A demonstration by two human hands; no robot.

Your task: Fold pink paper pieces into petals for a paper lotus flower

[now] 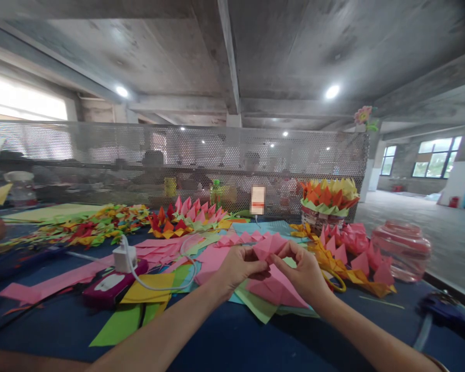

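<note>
Largest first: I log the worktop [232, 343], dark blue where bare, with a heap of multicoloured paper strips [114, 219] towards the far left. Nearer the middle lies a loose pile of pink sheets [281, 289], a light green sheet [261, 306] jutting from under it. The left hand [242, 266] and right hand [304, 266] meet above this pile. Smallest of these, between the hands: a folded pink paper piece [269, 245].

Grip, left: thumb and fingers pinch the piece at its left side. Grip, right: thumb and forefinger pinch its lower right edge. I cannot make out how far the fingertips reach behind.

Handling, my estimate: next to no weight, so light pressure suffices. Folded layers should be stiffer than a single sheet, yet prone to crease if I squeeze hard. Surface probably dry, modest friction; layers may slide over one another.

Where to hold, my judgement: the flat layered edges close to the folds, between thumb and forefinger. I would avoid the pointed corners, which look easiest to bend.
</note>
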